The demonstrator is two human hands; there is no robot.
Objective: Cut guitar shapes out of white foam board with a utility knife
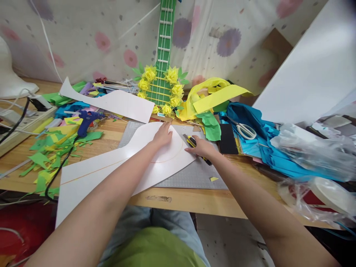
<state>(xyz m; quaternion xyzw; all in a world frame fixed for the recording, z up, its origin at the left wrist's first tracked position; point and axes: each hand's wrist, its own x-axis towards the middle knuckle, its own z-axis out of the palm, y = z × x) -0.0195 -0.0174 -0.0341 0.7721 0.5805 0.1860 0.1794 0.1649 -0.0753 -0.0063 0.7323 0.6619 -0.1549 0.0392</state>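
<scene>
A white board (97, 185) with an orange curved outline drawn on it lies over a grey cutting mat (180, 178). My left hand (163, 135) rests on the board's upper part with its fingers stretched out. In my right hand (204, 147) is a yellow and black utility knife (191, 141), its tip end close to the board's right edge. Whether the blade touches the board cannot be made out. Behind the board, a cut-out white piece (119, 104) with a curved edge leans over scraps.
A green guitar-shaped craft (164, 83) with yellow paper flowers stands at the back. To the left are a blue glue gun (87, 120), paper scraps (52, 152) and a power strip (30, 115). At right lie scissors (246, 131), a black phone-like slab (228, 139) and blue paper (286, 154).
</scene>
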